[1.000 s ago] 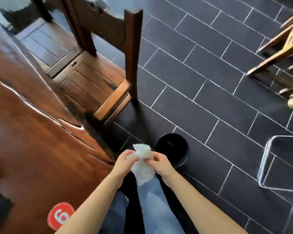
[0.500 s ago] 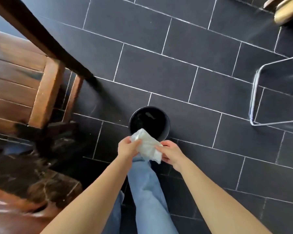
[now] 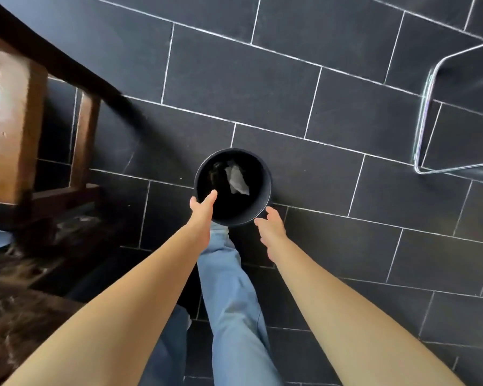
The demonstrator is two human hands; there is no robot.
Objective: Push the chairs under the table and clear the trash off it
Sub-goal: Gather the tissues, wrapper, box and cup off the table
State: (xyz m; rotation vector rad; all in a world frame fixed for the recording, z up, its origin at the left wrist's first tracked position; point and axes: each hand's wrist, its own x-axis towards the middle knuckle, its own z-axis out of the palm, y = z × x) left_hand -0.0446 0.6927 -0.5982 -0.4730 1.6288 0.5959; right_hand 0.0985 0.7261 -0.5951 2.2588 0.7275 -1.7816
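crumpled tissue [image 3: 236, 180] in black bin [image 3: 267, 192], left hand [image 3: 202, 210] released, right hand [image 3: 272, 227] released, both near rim

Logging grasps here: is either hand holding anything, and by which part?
Nothing is held. The left hand and right hand are both open by the near rim of the black bin; the crumpled white paper is inside it.

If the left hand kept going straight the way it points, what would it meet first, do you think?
Likely the bin: the left hand points across the near rim into its opening, toward the tissue inside. Depth is unclear; it might pass above.
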